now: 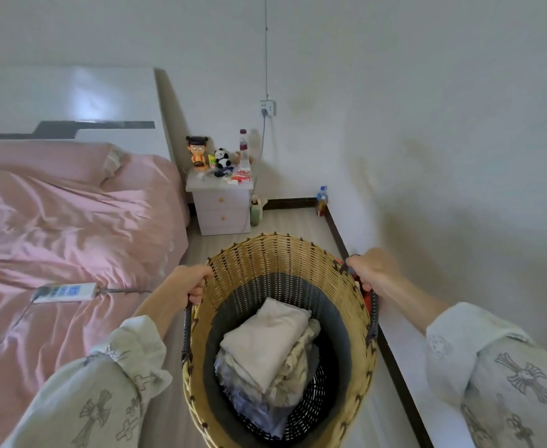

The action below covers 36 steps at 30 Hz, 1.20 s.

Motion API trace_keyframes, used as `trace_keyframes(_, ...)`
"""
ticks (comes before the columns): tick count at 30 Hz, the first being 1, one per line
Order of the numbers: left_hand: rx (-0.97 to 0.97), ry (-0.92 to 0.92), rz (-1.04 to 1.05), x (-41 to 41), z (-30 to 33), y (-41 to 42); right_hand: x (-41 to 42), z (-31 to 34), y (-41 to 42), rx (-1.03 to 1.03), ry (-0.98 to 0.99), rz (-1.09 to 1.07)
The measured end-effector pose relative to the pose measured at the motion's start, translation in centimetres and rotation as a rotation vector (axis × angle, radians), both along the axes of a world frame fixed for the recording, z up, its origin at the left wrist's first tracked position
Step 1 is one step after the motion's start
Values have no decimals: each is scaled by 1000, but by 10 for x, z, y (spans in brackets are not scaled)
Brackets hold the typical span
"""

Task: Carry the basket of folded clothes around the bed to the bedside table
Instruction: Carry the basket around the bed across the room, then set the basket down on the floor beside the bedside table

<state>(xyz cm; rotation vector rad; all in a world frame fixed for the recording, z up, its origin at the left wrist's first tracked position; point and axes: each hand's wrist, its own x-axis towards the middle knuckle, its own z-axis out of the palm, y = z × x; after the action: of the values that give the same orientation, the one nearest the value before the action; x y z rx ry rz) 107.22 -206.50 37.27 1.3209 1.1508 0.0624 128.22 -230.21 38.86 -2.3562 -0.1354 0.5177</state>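
Observation:
I hold a tall woven wicker basket [265, 253] in front of me, tan at the rim and dark lower down. Folded clothes [268, 344], cream and grey, lie stacked at its bottom. My left hand [191, 282] is closed on the dark handle at the left rim. My right hand [372, 270] is closed on the handle at the right rim. The small white bedside table [222, 205] with two drawers stands straight ahead, past the basket, between the bed [71, 227] and the wall.
The pink-covered bed fills the left; a power strip [65, 292] with its cable lies on it. Toys, a bottle [243, 145] and small boxes crowd the table top. A jug [256, 211] and a bottle [322, 200] stand on the floor by the wall. A narrow floor strip runs ahead.

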Motion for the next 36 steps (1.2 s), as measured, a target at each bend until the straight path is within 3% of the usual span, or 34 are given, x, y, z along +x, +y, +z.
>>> trace_keyframes(19, -104, -41, 42, 342, -25, 278, 361, -9, 297, -28, 6, 104)
trace_keyframes(29, -206, 48, -143, 530, -47, 428, 528, -43, 424, -97, 31, -56)
trace_keyframes(36, -201, 89, -238, 651, -51, 497, 632, -56, 466, -104, 73, -177)
